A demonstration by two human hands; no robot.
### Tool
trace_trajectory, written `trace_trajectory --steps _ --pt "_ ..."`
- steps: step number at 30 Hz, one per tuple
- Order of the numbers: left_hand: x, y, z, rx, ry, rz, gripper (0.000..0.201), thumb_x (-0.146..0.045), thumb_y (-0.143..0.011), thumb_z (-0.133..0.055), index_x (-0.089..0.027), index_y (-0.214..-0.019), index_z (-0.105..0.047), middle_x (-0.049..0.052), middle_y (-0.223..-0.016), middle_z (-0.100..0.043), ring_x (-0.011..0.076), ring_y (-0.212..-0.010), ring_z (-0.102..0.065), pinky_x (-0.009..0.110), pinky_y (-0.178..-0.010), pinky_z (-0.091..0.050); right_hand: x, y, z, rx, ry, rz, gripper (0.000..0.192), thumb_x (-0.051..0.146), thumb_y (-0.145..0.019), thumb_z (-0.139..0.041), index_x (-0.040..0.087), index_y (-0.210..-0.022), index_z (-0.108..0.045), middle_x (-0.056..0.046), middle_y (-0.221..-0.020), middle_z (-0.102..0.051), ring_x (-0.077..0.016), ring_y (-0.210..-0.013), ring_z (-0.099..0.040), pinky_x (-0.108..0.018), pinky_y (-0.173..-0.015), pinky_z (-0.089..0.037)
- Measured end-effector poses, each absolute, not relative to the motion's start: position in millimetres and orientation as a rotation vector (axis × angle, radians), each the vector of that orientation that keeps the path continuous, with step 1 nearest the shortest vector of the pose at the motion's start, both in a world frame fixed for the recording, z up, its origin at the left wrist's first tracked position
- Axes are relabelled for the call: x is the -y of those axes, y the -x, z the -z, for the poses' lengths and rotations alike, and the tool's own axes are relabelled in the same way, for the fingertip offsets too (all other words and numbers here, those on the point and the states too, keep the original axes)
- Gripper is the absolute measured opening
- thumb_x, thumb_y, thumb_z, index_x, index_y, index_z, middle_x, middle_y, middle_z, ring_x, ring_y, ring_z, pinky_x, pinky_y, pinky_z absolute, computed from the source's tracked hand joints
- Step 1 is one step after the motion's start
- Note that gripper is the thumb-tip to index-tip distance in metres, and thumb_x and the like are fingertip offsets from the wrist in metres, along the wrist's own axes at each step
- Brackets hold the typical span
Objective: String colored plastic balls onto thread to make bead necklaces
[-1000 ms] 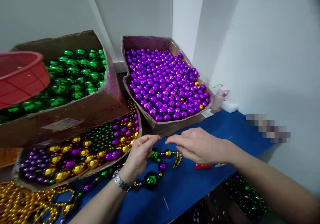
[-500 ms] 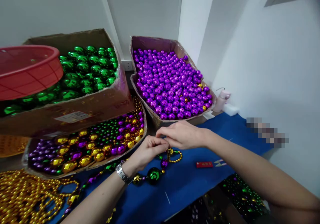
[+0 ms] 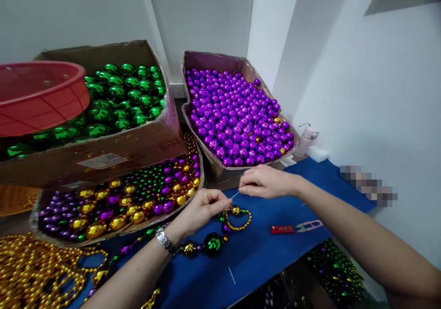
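A short length of white string (image 3: 235, 195) runs between my two hands. My left hand (image 3: 206, 208), with a metal watch on its wrist, pinches one end between thumb and fingertips. The other end is pinched by my right hand (image 3: 264, 182), slightly higher and to the right. Just below my left fingertips lies a bead necklace (image 3: 212, 244) with gold, purple and large green shiny beads. A loop of small gold beads (image 3: 238, 229) hangs or lies at its end; I cannot tell whether it is joined to the string.
Red packet (image 3: 282, 229) and pink-handled thread snips (image 3: 309, 226) lie on the blue cloth (image 3: 265, 258). Behind stand cartons of purple beads (image 3: 227, 116) and green beads (image 3: 117, 88), with a red basket (image 3: 44, 107) on the latter. Gold bead strands (image 3: 37, 272) pile at left.
My right hand has moved right, away from my left, and the white string now shows between them. The snips are more fully in view.
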State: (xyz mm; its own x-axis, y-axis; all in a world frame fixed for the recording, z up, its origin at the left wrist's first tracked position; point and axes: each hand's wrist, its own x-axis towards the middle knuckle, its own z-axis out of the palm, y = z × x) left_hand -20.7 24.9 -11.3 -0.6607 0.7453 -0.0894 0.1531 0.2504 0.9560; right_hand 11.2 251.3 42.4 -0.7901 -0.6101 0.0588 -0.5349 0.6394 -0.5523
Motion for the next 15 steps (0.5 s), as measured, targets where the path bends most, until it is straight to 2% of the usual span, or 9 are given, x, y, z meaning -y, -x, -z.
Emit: trace_trajectory --steps 3,5,7,9,10,12,13,15 --pt "-23.2 21.3 10.9 -2.1 -1.011 -1.27 0.031 -0.04 -0.084 -0.055 -0.012 -0.074 -0.066 0.002 -0.066 -0.061 0.0108 -0.058 -0.05 0.021 -0.055 -0.037 -260.5 -22.8 -38.8 -2.608 0.884 1.059 0.022 0.03 -0.088 -0.052 0.015 -0.076 -0.062 -0.001 -0.07 -0.062 -0.0113 -0.065 -0.056 -0.024 -0.06 -0.039" --pt "-24.3 20.0 9.8 -2.199 -1.218 -1.139 0.029 -0.037 -0.085 -0.053 -0.014 -0.074 -0.066 0.002 -0.067 -0.062 0.0115 -0.061 -0.052 0.021 -0.057 -0.038 -254.7 -32.4 -32.8 -2.531 0.821 1.295 0.028 0.036 -0.094 -0.041 0.017 -0.081 -0.057 -0.002 -0.081 -0.063 -0.0119 -0.075 -0.059 -0.025 -0.066 -0.044" --pt "-27.3 18.1 7.5 -2.268 -1.387 -1.051 0.026 -0.034 -0.087 -0.051 -0.016 -0.077 -0.066 0.002 -0.071 -0.062 0.012 -0.064 -0.053 0.021 -0.06 -0.038 -241.0 -40.1 -26.4 -2.332 0.708 1.769 0.031 0.04 -0.097 -0.031 0.019 -0.083 -0.05 -0.004 -0.101 -0.061 -0.0138 -0.094 -0.059 -0.031 -0.079 -0.047" --pt "-31.6 16.4 3.6 -2.299 -1.47 -1.02 0.026 -0.031 -0.089 -0.048 -0.016 -0.077 -0.064 0.002 -0.072 -0.061 0.0119 -0.065 -0.053 0.021 -0.06 -0.038 -224.8 -43.2 -23.3 -1.925 0.564 2.296 0.027 0.042 -0.096 -0.035 0.021 -0.082 -0.046 -0.004 -0.111 -0.058 -0.0153 -0.106 -0.055 -0.036 -0.089 -0.044" --pt "-34.1 15.8 1.0 -2.303 -1.487 -1.025 0.026 -0.031 -0.09 -0.047 -0.016 -0.076 -0.063 0.001 -0.071 -0.059 0.0115 -0.065 -0.052 0.021 -0.06 -0.037 -217.6 -42.7 -24.1 -1.686 0.491 2.504 0.024 0.042 -0.094 -0.041 0.022 -0.081 -0.046 -0.003 -0.107 -0.059 -0.0151 -0.104 -0.056 -0.037 -0.09 -0.044" --pt "-39.3 15.1 -5.3 -2.297 -1.5 -1.052 0.028 -0.03 -0.09 -0.045 -0.015 -0.072 -0.06 0.0 -0.067 -0.056 0.0106 -0.061 -0.049 0.021 -0.057 -0.036 -207.7 -38.4 -30.9 -1.39 0.392 2.718 0.019 0.04 -0.09 -0.05 0.022 -0.082 -0.048 0.002 -0.085 -0.06 -0.0103 -0.081 -0.06 -0.03 -0.08 -0.047" --pt "-41.6 14.9 -8.9 -2.291 -1.501 -1.075 0.029 -0.031 -0.09 -0.045 -0.015 -0.071 -0.059 -0.001 -0.065 -0.054 0.0102 -0.06 -0.048 0.021 -0.056 -0.036 -205.1 -35.2 -36.7 -1.347 0.358 2.762 0.017 0.037 -0.09 -0.052 0.022 -0.083 -0.05 0.006 -0.072 -0.055 -0.0068 -0.065 -0.057 -0.024 -0.07 -0.048" --pt "-45.3 14.4 -16.5 -2.287 -1.492 -1.132 0.029 -0.031 -0.09 -0.045 -0.015 -0.071 -0.058 -0.001 -0.066 -0.053 0.0099 -0.06 -0.047 0.02 -0.056 -0.036 -203.8 -28.5 -51.6 -1.371 0.298 2.807 0.016 0.033 -0.09 -0.052 0.02 -0.081 -0.051 0.009 -0.058 -0.041 -0.0025 -0.045 -0.04 -0.015 -0.049 -0.039"
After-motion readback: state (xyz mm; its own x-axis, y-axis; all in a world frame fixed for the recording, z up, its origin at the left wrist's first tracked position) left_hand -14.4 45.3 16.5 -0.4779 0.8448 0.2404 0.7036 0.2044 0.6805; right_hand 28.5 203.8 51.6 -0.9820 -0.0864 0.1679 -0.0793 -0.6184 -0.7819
